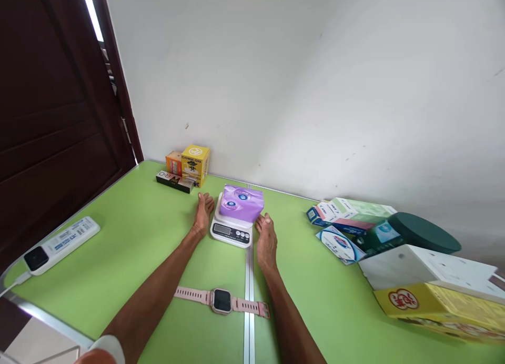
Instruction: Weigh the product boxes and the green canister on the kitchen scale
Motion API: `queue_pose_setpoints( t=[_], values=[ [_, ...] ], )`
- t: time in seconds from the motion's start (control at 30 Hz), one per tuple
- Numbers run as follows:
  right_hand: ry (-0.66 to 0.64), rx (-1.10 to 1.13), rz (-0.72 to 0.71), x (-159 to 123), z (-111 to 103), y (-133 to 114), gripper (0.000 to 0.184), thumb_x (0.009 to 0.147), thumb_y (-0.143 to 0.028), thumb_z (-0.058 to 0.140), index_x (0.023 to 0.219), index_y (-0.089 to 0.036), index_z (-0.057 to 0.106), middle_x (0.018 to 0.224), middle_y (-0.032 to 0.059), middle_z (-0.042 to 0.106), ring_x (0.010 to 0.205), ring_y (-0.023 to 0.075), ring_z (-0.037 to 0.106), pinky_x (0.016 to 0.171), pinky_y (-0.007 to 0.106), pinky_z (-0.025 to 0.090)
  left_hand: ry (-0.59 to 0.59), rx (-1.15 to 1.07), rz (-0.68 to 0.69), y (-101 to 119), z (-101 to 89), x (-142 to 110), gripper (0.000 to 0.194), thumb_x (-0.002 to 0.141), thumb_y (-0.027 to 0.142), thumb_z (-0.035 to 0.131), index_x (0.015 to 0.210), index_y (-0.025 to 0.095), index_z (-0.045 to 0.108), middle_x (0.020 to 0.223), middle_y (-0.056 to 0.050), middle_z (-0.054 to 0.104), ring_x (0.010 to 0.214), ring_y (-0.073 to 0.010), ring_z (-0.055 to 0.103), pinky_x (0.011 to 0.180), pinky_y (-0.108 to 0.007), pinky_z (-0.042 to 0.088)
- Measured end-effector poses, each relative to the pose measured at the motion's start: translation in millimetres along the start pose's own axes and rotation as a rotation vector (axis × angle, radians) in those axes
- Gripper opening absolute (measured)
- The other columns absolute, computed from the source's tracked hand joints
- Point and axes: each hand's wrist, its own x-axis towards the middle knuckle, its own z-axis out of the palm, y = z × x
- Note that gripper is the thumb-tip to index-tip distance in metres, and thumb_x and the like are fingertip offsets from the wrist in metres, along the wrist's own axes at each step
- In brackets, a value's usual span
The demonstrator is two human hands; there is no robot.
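A purple tissue pack lies on a small white digital scale near the middle of the green table. My left hand rests on the table just left of the scale, fingers stretched out toward the pack. My right hand lies just right of the scale, fingers extended and close to the pack's right end. Neither hand holds anything. A pink smartwatch lies flat between my forearms, close to me.
A yellow box, an orange box and a dark flat box stand at the back left by the wall. A white power strip lies at the left edge. Flattened cartons, a dark green lid and an open white-and-yellow box crowd the right.
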Motion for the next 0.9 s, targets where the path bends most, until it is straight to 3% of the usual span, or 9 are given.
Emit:
queue_pose_setpoints(
  t=[0.13,0.3,0.53,0.9],
  values=[
    [0.036,0.029,0.044,-2,2,-4,0.114,0.094,-0.094,0.044,0.168,-0.008,0.046,0.163,0.0251,0.06,0.151,0.0389,0.06,0.129,0.058,0.045,-0.003,-0.042,-0.034,3,-0.3,-2,0.084,0.105,0.081,0.038,0.156,0.017,0.06,0.163,-0.023,0.061,0.157,-0.0318,0.057,0.134,-0.046,0.042],
    [0.055,0.048,0.047,-3,2,-7,0.116,0.092,-0.096,0.045,0.165,-0.006,0.049,0.16,0.0271,0.062,0.15,0.0394,0.06,0.129,0.059,0.045,-0.01,-0.047,-0.054,5,0.5,-4,0.078,0.112,0.069,0.03,0.155,0.011,0.06,0.165,-0.025,0.058,0.155,-0.0286,0.059,0.134,-0.041,0.042],
    [0.044,0.052,0.054,-2,1,-2,0.105,0.094,-0.093,0.045,0.16,-0.011,0.054,0.158,0.0238,0.064,0.146,0.0367,0.063,0.129,0.058,0.045,-0.007,-0.017,-0.014,0,1.8,-2,0.084,0.105,0.082,0.04,0.149,0.015,0.066,0.159,-0.024,0.065,0.155,-0.0328,0.059,0.134,-0.047,0.043],
    [0.027,0.008,0.007,-3,0,-3,0.096,0.097,-0.091,0.044,0.15,-0.013,0.064,0.15,0.0221,0.069,0.139,0.0369,0.067,0.124,0.059,0.048,-0.02,-0.003,-0.002,-5,-0.4,2,0.08,0.107,0.078,0.042,0.143,0.012,0.067,0.157,-0.026,0.066,0.153,-0.0327,0.061,0.132,-0.046,0.044]
  ],
)
